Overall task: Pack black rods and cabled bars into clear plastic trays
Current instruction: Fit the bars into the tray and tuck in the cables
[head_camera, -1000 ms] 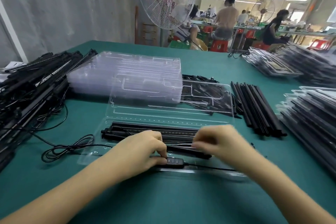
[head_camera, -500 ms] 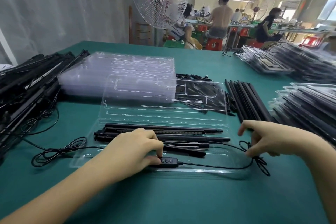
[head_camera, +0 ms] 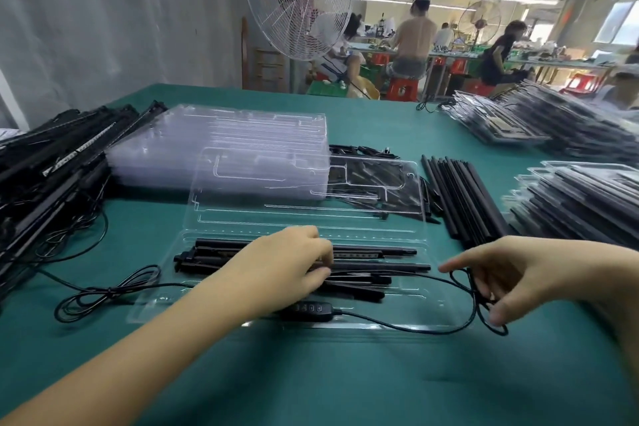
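Observation:
An open clear plastic tray point(head_camera: 221, 235) lies before me on the green table, its lid leaning back. Black rods and a cabled bar point(head_camera: 387, 266) lie across its lower half. My left hand point(head_camera: 287, 263) rests on the rods near the tray's middle, fingers curled down onto them. A black inline controller point(head_camera: 307, 308) sits at the tray's front edge, just below that hand. Its thin cable point(head_camera: 408, 325) runs right to a small loop, which my right hand point(head_camera: 501, 280) pinches at the tray's right end. Another coil of cable point(head_camera: 103, 290) lies left of the tray.
A stack of empty clear trays point(head_camera: 221, 145) stands behind the open one. Loose black rods point(head_camera: 463, 197) lie at the right, cabled bars point(head_camera: 52, 166) pile up at the far left. Packed trays point(head_camera: 581, 204) are stacked at the right edge. A fan and seated people are beyond the table.
My left hand has lifted off the controller and moved up onto the rods. My right hand went from the tray's middle to its right end, drawing the cable loop out.

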A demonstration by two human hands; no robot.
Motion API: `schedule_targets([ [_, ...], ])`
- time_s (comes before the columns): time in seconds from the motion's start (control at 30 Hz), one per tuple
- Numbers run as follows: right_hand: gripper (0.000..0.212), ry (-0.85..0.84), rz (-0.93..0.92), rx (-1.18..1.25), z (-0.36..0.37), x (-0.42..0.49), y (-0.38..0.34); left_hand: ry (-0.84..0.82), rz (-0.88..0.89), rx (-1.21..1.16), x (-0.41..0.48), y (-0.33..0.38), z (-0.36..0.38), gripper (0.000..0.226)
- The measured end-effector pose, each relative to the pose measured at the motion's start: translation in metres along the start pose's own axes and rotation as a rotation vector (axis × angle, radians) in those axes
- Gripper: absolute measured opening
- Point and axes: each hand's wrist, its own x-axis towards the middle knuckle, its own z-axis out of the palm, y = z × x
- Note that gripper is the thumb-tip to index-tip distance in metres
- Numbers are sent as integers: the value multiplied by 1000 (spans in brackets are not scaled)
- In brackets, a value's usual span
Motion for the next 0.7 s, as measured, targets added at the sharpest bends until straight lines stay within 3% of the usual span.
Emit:
schedule_targets([
  [0.1,69,-6,-21,2,-2,0,3,-72,-22,-60,15,1,4,25],
  [0.23,55,-16,63,-134,2,2,0,-157,-29,-64,21,-4,12,24],
  [0.43,36,-37,139,-134,3,7,-1,-131,-19,-204,11,-13,15,19],
  [0.7,17,100,163,-250,13,22,-6,-102,25,-131,1,-14,21,43],
])
